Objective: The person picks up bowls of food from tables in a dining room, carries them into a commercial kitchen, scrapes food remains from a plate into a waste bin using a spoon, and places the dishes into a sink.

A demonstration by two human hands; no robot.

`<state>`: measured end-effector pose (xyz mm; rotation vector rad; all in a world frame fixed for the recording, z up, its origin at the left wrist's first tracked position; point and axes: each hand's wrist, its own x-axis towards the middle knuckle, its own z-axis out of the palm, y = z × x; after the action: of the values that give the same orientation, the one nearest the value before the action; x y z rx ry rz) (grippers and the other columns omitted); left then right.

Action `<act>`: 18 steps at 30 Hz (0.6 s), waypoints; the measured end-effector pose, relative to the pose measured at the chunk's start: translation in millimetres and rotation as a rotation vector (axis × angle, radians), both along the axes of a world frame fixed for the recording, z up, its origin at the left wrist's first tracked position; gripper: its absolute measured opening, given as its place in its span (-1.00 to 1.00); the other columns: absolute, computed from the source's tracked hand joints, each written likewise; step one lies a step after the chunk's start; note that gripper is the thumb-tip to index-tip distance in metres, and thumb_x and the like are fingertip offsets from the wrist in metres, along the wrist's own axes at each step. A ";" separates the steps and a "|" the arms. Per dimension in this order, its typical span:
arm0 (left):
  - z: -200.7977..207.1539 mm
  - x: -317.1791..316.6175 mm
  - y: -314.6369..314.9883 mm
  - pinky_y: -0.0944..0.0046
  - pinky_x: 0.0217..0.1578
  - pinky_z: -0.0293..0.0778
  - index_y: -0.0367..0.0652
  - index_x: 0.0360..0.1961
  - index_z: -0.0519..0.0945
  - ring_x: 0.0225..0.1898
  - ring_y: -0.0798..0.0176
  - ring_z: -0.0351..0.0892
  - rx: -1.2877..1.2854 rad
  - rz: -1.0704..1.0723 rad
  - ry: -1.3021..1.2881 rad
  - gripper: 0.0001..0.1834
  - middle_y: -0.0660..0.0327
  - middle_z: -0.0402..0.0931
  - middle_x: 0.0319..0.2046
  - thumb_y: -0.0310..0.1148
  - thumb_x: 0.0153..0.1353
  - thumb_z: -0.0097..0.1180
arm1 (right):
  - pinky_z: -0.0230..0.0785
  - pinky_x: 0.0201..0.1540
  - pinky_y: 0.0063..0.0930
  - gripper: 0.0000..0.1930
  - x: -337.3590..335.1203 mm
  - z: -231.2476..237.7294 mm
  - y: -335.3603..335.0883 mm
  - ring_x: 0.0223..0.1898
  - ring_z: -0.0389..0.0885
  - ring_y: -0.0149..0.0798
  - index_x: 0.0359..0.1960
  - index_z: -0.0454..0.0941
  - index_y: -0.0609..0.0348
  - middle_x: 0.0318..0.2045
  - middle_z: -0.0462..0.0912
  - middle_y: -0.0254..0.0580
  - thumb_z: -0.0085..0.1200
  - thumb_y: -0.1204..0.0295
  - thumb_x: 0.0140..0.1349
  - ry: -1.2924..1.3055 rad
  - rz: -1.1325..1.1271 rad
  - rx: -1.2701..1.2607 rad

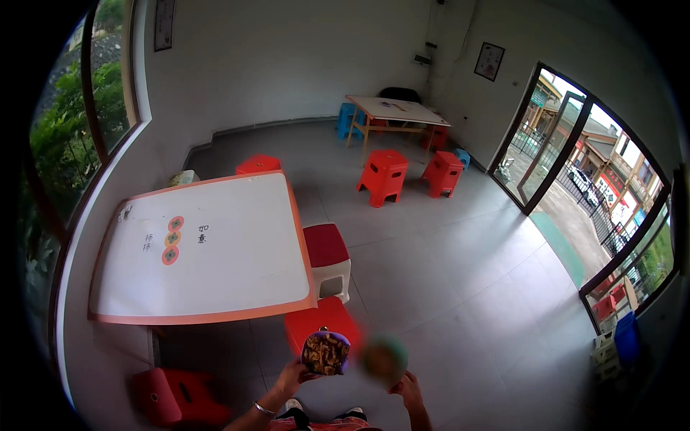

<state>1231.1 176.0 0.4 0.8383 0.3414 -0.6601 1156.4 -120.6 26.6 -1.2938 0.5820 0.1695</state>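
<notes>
I have a white, orange-edged surface point(244, 269) at the left of the frame, red plastic stools point(383, 176) on the grey tiled floor point(445, 287), and glass doors point(532, 151) at right. Both forearms rise from the bottom edge. At lower centre, my left hand point(293, 377) grips a purple bowl point(348, 361) of lumpy brown food point(325, 353); my right hand point(408, 389) grips a round green bowl point(402, 351), its contents too blurred to tell.
</notes>
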 end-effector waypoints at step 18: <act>70.6 59.8 -259.3 0.10 -0.08 0.38 -0.31 -0.08 0.25 -0.11 0.11 0.39 0.083 -0.511 -0.314 -0.62 0.05 0.32 -0.13 -0.61 -0.02 -0.24 | 0.39 -0.62 -0.51 -0.71 -61.2 35.2 -175.9 -0.69 0.47 -0.33 -0.30 0.36 0.33 -0.60 0.46 -0.19 -0.15 0.29 0.15 -0.185 -0.468 0.027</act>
<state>1290.9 -83.3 71.0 1.1042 -0.1401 -0.9736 1095.1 -296.5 61.8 -1.1002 0.7032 -0.3249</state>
